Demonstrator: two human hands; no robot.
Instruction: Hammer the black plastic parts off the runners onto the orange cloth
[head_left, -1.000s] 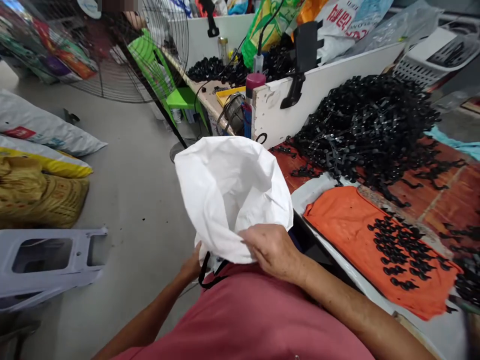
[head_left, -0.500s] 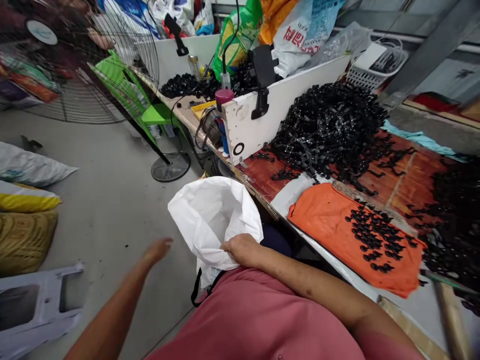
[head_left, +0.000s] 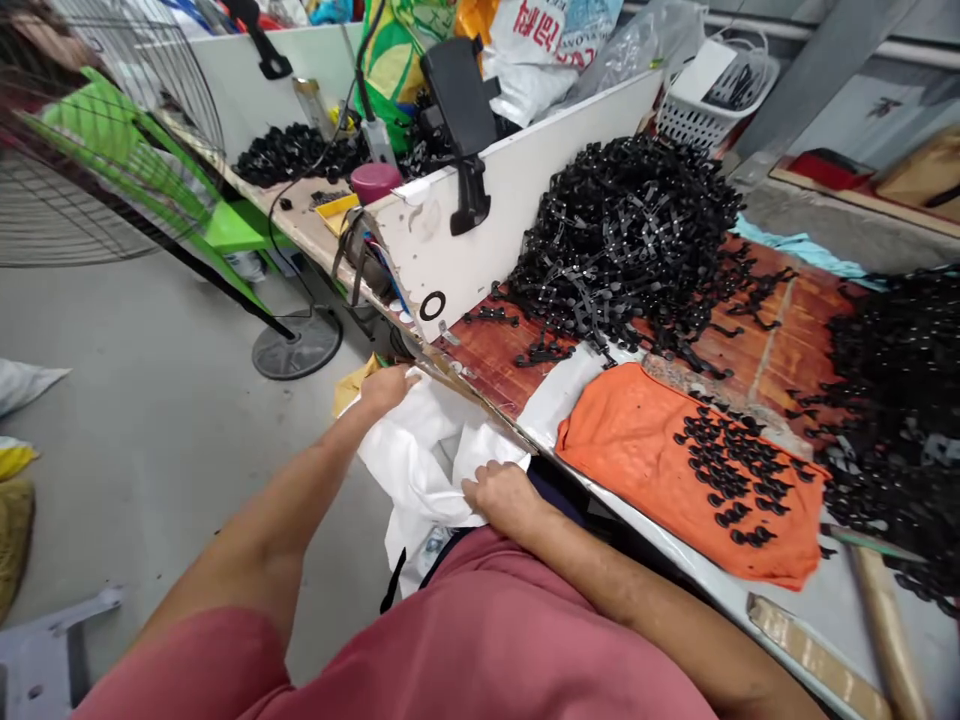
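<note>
A white woven sack hangs open between my lap and the table's edge. My left hand grips the sack's far rim, close under the table's edge. My right hand pinches the near rim against my red shirt. On the table just to the right lies an orange cloth with several small black plastic parts on it. A large heap of black plastic strips sits behind the cloth.
A white divider board with a black clamp stands at the table's left end. A fan's stand and base are on the grey floor to the left. More black parts pile at the right, and a wooden handle lies near the front edge.
The sack has dropped lower, beside the table's edge. My left hand let go, swung out to the left, then reached forward and took the sack's far rim. The view turned right.
</note>
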